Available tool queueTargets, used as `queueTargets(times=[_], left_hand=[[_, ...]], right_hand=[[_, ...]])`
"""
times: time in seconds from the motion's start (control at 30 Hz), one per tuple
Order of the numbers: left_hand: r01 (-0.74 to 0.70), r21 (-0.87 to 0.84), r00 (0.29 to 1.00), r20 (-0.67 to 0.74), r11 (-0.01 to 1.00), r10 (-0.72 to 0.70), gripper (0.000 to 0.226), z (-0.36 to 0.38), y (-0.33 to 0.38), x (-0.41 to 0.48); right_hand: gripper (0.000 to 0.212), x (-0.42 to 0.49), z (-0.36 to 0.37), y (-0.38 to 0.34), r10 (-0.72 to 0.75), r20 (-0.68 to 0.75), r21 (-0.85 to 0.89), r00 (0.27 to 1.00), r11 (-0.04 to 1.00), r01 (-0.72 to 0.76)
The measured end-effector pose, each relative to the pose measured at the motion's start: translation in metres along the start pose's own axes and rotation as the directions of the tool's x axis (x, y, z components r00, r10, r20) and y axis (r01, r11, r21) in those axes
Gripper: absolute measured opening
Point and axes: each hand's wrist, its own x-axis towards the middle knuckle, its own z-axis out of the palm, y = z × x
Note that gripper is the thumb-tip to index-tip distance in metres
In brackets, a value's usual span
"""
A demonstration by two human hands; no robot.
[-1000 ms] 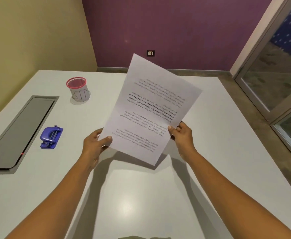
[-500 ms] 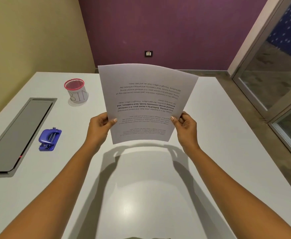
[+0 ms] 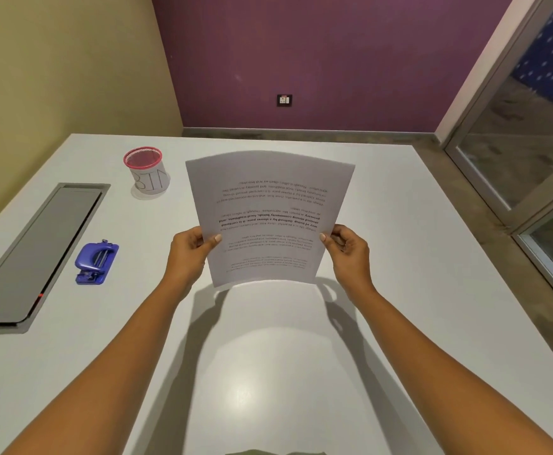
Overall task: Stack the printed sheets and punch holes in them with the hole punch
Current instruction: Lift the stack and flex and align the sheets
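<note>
The printed sheets (image 3: 268, 205) stand nearly upright above the middle of the white table (image 3: 399, 290), text upside down to me, bottom edge close to the surface. My left hand (image 3: 188, 254) pinches their left edge and my right hand (image 3: 347, 251) pinches their right edge. I cannot tell how many sheets are in the bundle. The blue hole punch (image 3: 96, 262) lies on the table well to the left of my left hand, untouched.
A white cup with a pink mesh rim (image 3: 147, 172) stands at the back left. A grey recessed cable flap (image 3: 35, 254) runs along the left side, beside the punch. Glass door panels (image 3: 531, 142) are on the right, beyond the table's edge.
The sheets turned from a diagonal tilt to square between both hands and came down toward the table. My hands moved apart to the side edges.
</note>
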Motion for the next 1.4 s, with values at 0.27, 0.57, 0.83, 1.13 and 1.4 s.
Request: queueTargets(times=[0.27,0.57,0.83,1.13,1.4], left_hand=[[-0.032,-0.018,0.999,-0.025,0.999,0.031,0.025,-0.005,-0.001,-0.006],[-0.072,-0.034,0.995,-0.077,0.997,0.069,0.019,-0.003,0.003,-0.004],[-0.067,-0.004,0.992,-0.103,0.998,0.066,0.026,-0.002,-0.001,-0.007],[-0.055,-0.05,0.996,-0.066,0.997,0.051,0.027,-0.003,0.001,-0.008],[-0.017,-0.08,0.998,-0.066,0.997,0.012,0.02,-0.001,0.0,-0.009]], right_hand=[[0.015,-0.003,-0.003,0.001,0.0,0.019,-0.016,1.0,1.0,0.001],[0.02,-0.001,-0.001,-0.007,-0.018,-0.02,0.02,1.0,1.0,0.019],[0.015,-0.004,-0.002,-0.005,0.0,-0.004,-0.015,1.0,1.0,0.0],[0.017,-0.002,-0.004,-0.006,-0.022,-0.003,-0.032,1.0,0.999,0.022],[0.041,-0.002,-0.008,0.011,0.109,-0.111,-0.234,0.988,0.963,-0.133]])
